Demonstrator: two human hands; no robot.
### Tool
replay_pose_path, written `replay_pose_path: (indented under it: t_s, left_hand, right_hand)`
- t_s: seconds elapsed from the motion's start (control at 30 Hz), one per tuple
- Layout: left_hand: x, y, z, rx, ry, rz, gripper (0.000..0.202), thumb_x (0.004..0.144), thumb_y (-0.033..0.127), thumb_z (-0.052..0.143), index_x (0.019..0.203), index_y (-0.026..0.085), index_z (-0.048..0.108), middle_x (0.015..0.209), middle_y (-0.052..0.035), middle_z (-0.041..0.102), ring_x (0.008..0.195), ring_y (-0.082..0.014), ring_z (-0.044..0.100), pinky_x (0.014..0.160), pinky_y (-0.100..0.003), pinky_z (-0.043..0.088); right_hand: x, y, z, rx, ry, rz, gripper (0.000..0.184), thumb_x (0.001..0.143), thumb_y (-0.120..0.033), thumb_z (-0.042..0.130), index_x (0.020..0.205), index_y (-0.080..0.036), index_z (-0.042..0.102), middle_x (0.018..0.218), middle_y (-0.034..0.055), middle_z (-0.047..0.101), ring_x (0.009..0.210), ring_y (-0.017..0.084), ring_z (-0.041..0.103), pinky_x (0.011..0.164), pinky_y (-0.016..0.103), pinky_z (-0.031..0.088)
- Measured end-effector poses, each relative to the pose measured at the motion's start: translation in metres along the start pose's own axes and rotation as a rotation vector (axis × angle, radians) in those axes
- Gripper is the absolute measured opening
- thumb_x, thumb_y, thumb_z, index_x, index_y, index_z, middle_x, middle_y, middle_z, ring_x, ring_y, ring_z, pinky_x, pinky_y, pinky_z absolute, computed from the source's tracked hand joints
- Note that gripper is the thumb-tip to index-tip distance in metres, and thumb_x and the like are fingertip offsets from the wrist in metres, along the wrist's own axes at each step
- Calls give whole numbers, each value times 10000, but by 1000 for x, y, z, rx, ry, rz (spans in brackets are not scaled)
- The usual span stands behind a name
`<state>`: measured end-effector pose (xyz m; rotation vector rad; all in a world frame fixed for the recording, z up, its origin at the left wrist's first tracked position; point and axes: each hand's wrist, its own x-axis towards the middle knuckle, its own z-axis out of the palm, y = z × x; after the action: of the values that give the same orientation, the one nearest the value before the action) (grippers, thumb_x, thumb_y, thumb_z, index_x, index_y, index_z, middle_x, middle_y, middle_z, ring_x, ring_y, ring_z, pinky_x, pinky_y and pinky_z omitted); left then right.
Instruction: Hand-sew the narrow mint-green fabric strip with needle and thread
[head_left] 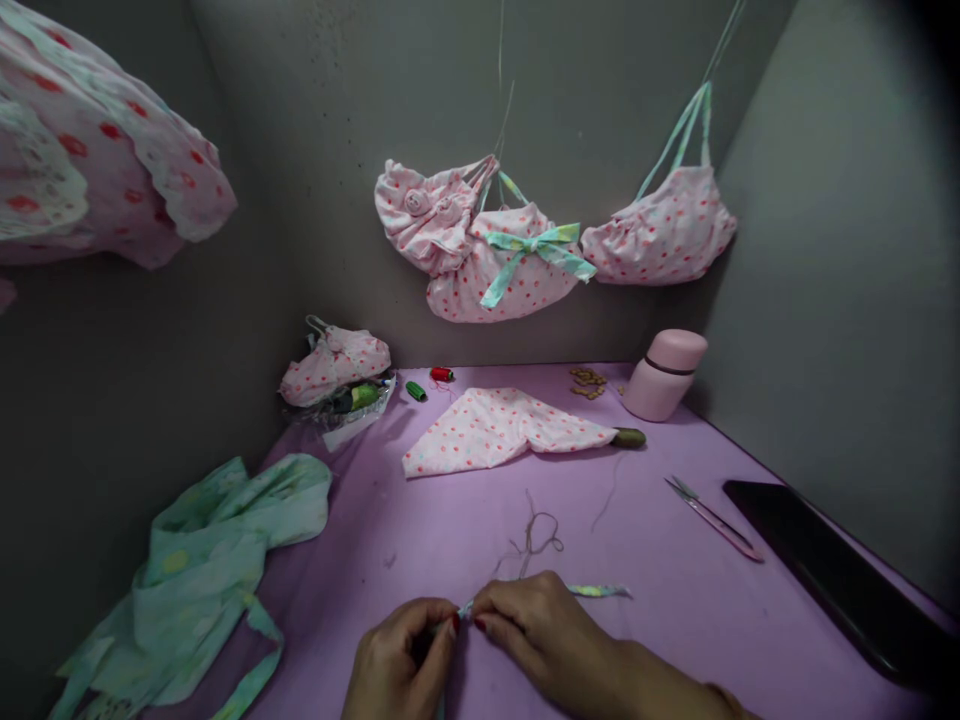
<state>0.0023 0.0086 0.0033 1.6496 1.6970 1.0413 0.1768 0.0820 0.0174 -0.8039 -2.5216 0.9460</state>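
Observation:
At the front of the table, my left hand (405,655) pinches a narrow mint-green fabric strip (598,591) between thumb and forefinger. Close beside it, my right hand (547,630) is closed on the same strip, with only a short bit showing between the fingertips. The strip's yellow-patched end comes out past my right hand and lies on the table. A loose, tangled grey-brown thread (541,540) lies just beyond my right hand. Whether a needle is in my fingers is hidden.
On the purple table (450,530) lie red-dotted pink fabric (502,430), thread snips (716,520), a black flat object (832,575), green cloth (202,560), a green spool (416,391) and a red spool (442,374). A pink flask (664,378) stands back right. Dotted bags (660,235) hang behind.

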Motion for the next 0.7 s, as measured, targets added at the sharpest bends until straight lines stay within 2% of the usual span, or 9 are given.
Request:
replay_pose_path:
  t_s: [0.37, 0.53, 0.7]
  left_hand:
    - [-1, 1, -1, 32, -26, 5, 187, 852, 223, 530, 826, 151, 700, 752, -49, 743, 663, -165, 694, 623, -193, 537]
    - [-1, -2, 0, 77, 1, 108, 169, 852, 192, 531, 829, 168, 697, 757, -33, 739, 663, -149, 695, 621, -171, 527]
    - [-2, -7, 3, 113, 41, 147, 151, 847, 176, 539, 836, 179, 690, 762, -25, 743, 672, -142, 702, 635, -161, 526]
  right_hand:
    - [-1, -2, 0, -24, -29, 9, 225, 919, -191, 432, 951, -211, 654, 856, 16, 706, 746, 151, 646, 691, 219, 443]
    - [0, -2, 0, -50, 3, 6, 256, 914, -192, 424, 1119, -220, 576, 935, 28, 699, 799, 173, 650, 698, 237, 444]
    - [-1, -2, 4, -65, -25, -26, 244, 920, -171, 393, 994, -227, 618, 887, 8, 705, 765, 154, 651, 701, 224, 433]
